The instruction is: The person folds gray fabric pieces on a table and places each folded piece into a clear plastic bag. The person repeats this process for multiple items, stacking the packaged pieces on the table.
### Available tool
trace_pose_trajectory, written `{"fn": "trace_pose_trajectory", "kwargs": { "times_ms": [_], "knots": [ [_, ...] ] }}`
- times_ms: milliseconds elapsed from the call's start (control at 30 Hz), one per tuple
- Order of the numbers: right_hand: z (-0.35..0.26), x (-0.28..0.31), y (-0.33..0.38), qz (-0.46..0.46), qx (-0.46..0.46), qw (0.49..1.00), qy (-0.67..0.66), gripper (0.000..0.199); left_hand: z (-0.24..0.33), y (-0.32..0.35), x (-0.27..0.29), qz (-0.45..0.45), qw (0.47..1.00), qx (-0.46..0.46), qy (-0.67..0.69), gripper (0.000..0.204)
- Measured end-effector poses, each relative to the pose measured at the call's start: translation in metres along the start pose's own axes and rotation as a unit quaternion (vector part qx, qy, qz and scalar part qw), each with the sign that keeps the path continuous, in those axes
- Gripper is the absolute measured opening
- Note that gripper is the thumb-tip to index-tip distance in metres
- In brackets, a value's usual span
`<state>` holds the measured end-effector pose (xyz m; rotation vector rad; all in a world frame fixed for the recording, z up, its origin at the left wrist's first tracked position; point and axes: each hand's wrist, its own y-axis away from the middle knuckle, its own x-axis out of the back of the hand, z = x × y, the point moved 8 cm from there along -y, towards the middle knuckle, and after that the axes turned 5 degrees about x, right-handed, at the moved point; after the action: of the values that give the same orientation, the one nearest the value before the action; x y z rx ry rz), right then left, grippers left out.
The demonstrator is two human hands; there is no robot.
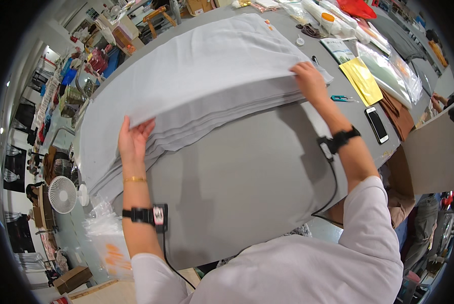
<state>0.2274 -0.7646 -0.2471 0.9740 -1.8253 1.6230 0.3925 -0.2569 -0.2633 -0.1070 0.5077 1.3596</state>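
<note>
On the far left, beside the desk (247, 202), a small white fan (62, 194) stands low down, with crinkled clear plastic bags (103, 230) near it. Moving right, the left hand (133, 139) grips the near left corner of the top sheet of a stack of pale grey fabric (196, 76), its fingers (145, 126) curled upward around the edge and holding it; a gold bangle and a black wrist strap with a cable sit on that forearm. That top sheet is raised off the layers beneath along its near edge, and the stack lies spread across the left and middle of the grey desk. Further right, the right hand (308, 78) holds the sheet's near right corner, its fingers closed down over the fabric; a black strap with a cable circles that wrist too. Just beyond this hand lie small teal snips (341, 98), then a yellow packet (362, 81) and a phone (377, 124) face up, with clear bags (394, 71) at the desk's right edge.
</note>
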Motion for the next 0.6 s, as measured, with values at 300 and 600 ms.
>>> {"fn": "trace_pose_trajectory", "kwargs": {
  "times_ms": [300,600],
  "knots": [
    [-0.074,0.153,0.193,-0.04,0.063,0.997,-0.008,0.026,-0.04,0.136,0.08,0.041,0.996,-0.041,0.066,0.053],
    [0.039,0.246,0.351,0.084,-0.198,0.977,-0.012,0.031,0.01,0.086,0.318,0.301,0.922,-0.148,0.195,0.045]
  ]
}}
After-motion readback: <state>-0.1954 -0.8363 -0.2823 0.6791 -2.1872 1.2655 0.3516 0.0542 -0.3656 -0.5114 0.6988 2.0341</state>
